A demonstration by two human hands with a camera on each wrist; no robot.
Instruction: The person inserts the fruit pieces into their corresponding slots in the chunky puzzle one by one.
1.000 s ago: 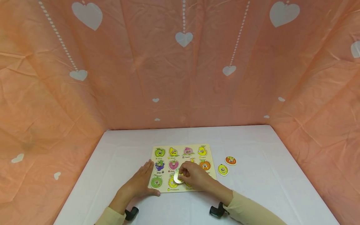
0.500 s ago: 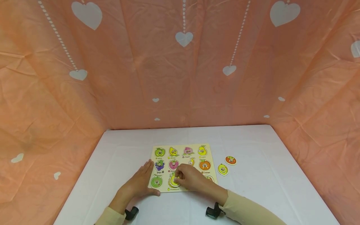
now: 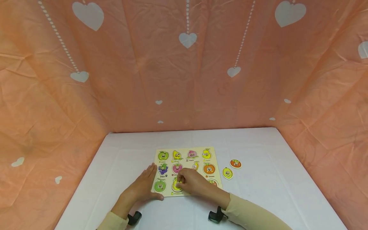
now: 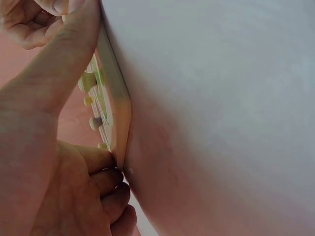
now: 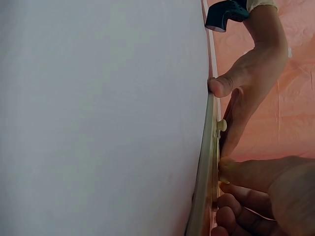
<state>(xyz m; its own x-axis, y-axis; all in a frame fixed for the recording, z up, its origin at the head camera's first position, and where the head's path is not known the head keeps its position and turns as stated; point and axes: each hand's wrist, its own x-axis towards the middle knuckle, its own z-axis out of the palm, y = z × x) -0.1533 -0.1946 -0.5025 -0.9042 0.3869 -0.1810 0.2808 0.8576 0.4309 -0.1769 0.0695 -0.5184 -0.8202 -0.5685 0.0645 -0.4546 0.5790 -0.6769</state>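
A wooden fruit puzzle board (image 3: 185,150) lies on the white table, with knobbed fruit pieces in its recesses. My left hand (image 3: 143,183) rests at its left side, fingers extended along the edge and thumb at the front left corner. My right hand (image 3: 194,182) pinches the yellow pineapple piece (image 3: 174,187) by its knob, over the pineapple place in the front row. Fingertips partly cover this piece. In the right wrist view, the thumb and fingers of the right hand (image 5: 246,196) are right at the board's face. The right hand also hides part of the front row.
Two loose pieces lie right of the board: a yellow lemon piece (image 3: 227,173) and a red-orange round piece (image 3: 235,164). White cloth covers the table (image 3: 273,191). An orange curtain (image 3: 187,80) with white hearts encloses the back and sides.
My right hand has moved a little left with the pineapple piece, from a tilted hold above the board down flat over its place. The left hand has stayed put.
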